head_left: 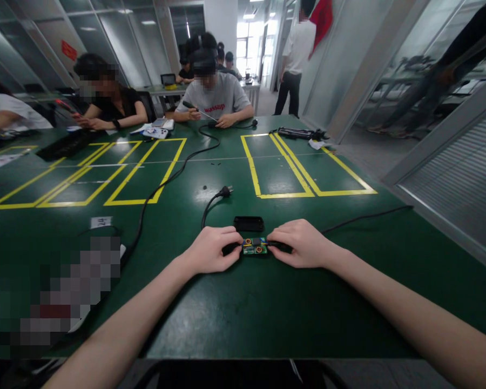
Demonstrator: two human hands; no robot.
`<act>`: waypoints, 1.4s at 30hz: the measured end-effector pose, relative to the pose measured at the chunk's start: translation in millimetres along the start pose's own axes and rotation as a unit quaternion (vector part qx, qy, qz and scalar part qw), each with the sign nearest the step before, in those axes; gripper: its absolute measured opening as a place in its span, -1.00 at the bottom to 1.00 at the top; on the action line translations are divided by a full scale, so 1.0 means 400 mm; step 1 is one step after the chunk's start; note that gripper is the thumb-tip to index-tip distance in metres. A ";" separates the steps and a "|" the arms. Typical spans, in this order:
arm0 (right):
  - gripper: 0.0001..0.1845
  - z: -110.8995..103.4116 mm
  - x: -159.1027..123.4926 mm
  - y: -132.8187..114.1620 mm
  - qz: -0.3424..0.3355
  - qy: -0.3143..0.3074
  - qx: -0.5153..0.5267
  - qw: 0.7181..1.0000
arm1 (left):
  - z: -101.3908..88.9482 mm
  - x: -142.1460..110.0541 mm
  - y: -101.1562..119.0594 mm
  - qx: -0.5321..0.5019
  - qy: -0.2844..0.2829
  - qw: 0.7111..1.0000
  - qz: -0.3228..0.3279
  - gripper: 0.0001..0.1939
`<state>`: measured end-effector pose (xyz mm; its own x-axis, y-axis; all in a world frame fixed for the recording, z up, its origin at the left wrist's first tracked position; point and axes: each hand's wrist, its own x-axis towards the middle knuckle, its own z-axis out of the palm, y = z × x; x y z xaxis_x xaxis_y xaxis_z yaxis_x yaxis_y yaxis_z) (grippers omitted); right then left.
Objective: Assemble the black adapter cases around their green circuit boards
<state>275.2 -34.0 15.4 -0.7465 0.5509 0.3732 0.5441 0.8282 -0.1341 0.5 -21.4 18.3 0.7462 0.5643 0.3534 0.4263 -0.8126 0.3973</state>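
Observation:
A small green circuit board (255,246) with copper coils lies between my two hands, just above or on the green table. My left hand (215,249) is closed in a pinch at the board's left end, where a black cable end (229,248) shows under the fingers. At the opposite end my right hand (302,243) pinches too, with another black cable (281,247) beneath it. Whether the fingertips grip the board or its wires is hard to see. Just beyond the board sits an open black plastic case half (248,223).
A black power plug (225,191) and its cord lie past my left hand. A blurred-out power strip (81,286) is at left, its cable (178,173) crossing the table. Yellow tape rectangles (285,195) mark the surface. A person (214,97) works opposite; others sit at left.

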 end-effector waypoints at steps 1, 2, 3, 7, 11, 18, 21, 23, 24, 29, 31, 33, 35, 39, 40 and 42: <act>-0.83 -0.001 0.001 0.001 0.002 0.002 -0.001 1.000 | -0.001 0.001 -0.001 0.003 0.001 1.000 -0.004 -0.85; -0.83 -0.002 0.001 0.002 0.003 0.004 -0.001 1.000 | -0.001 0.002 -0.002 0.006 0.005 1.000 -0.008 -0.86; -0.83 -0.003 0.002 0.002 0.004 0.005 0.001 1.000 | -0.002 0.002 -0.002 0.009 0.008 1.000 -0.013 -0.87; -0.79 -0.006 0.004 -0.001 -0.006 0.020 0.003 1.000 | -0.003 0.001 -0.003 0.004 0.023 1.000 -0.017 -0.87; -0.74 -0.007 0.006 -0.006 0.007 0.006 0.006 1.000 | -0.005 0.001 -0.003 -0.010 0.018 1.000 -0.015 -0.84; -0.72 -0.004 0.008 -0.009 0.021 -0.017 -0.011 1.000 | 0.000 -0.001 -0.010 0.002 -0.002 1.000 -0.029 -0.86; -0.70 -0.002 0.008 -0.008 0.009 -0.010 -0.016 1.000 | -0.001 -0.002 -0.011 -0.002 0.014 1.000 -0.028 -0.83; -0.69 -0.001 0.007 -0.007 0.003 -0.006 -0.017 1.000 | -0.002 -0.003 -0.010 -0.006 0.016 0.999 -0.029 -0.82; -0.68 -0.001 0.007 -0.008 0.001 -0.006 -0.018 1.000 | -0.002 -0.003 -0.010 -0.009 0.013 0.999 -0.029 -0.81; -0.69 -0.003 0.010 -0.012 0.012 -0.018 -0.031 0.999 | 0.000 -0.004 -0.011 -0.012 0.016 0.999 -0.025 -0.81; -0.68 -0.002 0.011 -0.014 0.010 -0.015 -0.036 0.999 | 0.001 -0.004 -0.012 -0.006 0.033 0.999 -0.018 -0.80; -0.68 -0.002 0.011 -0.016 0.006 -0.010 -0.041 0.999 | 0.002 -0.003 -0.014 -0.001 0.045 0.999 -0.014 -0.80; -0.69 -0.001 0.012 -0.017 0.012 -0.010 -0.048 0.999 | 0.002 -0.002 -0.015 0.001 0.047 0.999 -0.010 -0.80; -0.69 -0.001 0.014 -0.020 0.030 -0.016 -0.061 0.998 | 0.004 -0.002 -0.016 0.000 0.047 0.999 -0.007 -0.81; -0.69 0.000 0.014 -0.021 0.030 -0.018 -0.063 0.997 | 0.004 -0.002 -0.016 0.000 0.047 0.999 -0.007 -0.81; -0.68 0.000 0.015 -0.023 0.030 -0.022 -0.066 0.997 | 0.004 -0.002 -0.015 0.001 0.050 0.999 -0.006 -0.80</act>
<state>265.6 -38.1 18.9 -0.7250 0.6058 0.3278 0.6321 0.7742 -0.0327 -1.9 -17.3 14.2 0.6857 0.5861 0.4317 0.4366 -0.8057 0.4003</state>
